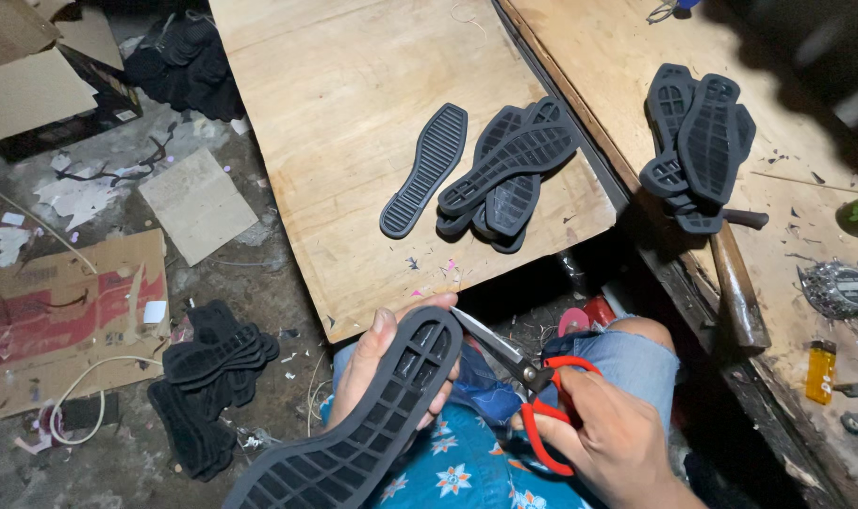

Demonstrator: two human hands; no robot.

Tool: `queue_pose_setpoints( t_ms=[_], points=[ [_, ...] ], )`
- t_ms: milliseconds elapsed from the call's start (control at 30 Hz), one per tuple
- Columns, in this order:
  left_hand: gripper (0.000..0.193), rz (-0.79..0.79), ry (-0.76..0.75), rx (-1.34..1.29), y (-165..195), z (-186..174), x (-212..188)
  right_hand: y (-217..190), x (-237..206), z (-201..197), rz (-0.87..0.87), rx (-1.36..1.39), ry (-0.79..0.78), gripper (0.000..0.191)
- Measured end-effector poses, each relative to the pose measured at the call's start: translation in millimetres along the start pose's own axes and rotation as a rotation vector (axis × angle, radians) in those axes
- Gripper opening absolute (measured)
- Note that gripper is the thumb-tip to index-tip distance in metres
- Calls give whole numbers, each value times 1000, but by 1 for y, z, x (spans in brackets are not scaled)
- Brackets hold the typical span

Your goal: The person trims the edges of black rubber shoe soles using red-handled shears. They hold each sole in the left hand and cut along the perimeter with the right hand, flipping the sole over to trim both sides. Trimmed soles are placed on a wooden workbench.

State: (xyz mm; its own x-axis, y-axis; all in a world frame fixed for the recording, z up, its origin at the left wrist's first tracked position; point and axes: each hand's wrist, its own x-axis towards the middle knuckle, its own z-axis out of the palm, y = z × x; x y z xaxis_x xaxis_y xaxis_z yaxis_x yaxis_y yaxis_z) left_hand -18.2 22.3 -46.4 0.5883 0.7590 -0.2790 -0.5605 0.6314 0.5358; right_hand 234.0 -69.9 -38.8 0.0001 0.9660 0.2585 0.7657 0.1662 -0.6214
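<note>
At far left a brown cardboard box (pixel 28 80) is sitting open on the littered floor, and below it a flattened cardboard sheet (pixel 66 320) with red printing is lying beside a heap of black soles (pixel 207 386). Over the lap, the left hand (pixel 377 363) is cradling a black rubber sole (pixel 358 429) tread-up, fingers curled under its toe end with the thumb pressing along its left edge; its long axis is running from lower left up to the right, toward the blades. The right hand (pixel 613 438), fingers hooked through the handles, is gripping red-handled scissors (pixel 528 391) whose tips are touching the sole's toe from the right. On the plywood board (pixel 354 123) above, trimmed soles (pixel 490 170) are lying fanned out. At far right, a small yellow lighter (pixel 820 370) is resting on the wooden bench (pixel 778 217).
</note>
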Motion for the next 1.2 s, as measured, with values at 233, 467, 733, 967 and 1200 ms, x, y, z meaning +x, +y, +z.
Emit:
queue_pose_setpoints(
  t_ms=[233, 467, 733, 967, 1200],
  points=[
    [78, 192, 8, 150, -1, 8, 2, 0, -1, 2, 233, 64, -18, 56],
    [68, 276, -22, 142, 10, 21, 1, -6, 1, 10, 148, 118, -42, 58],
    [70, 341, -60, 222, 16, 33, -4, 11, -14, 27, 288, 220, -45, 56],
    [59, 742, -75, 962, 3, 32, -21, 27, -15, 24, 471, 1453, -346, 62],
    [59, 614, -210, 561, -44, 41, -25, -7, 4, -6, 559, 1194, -169, 64]
  ],
)
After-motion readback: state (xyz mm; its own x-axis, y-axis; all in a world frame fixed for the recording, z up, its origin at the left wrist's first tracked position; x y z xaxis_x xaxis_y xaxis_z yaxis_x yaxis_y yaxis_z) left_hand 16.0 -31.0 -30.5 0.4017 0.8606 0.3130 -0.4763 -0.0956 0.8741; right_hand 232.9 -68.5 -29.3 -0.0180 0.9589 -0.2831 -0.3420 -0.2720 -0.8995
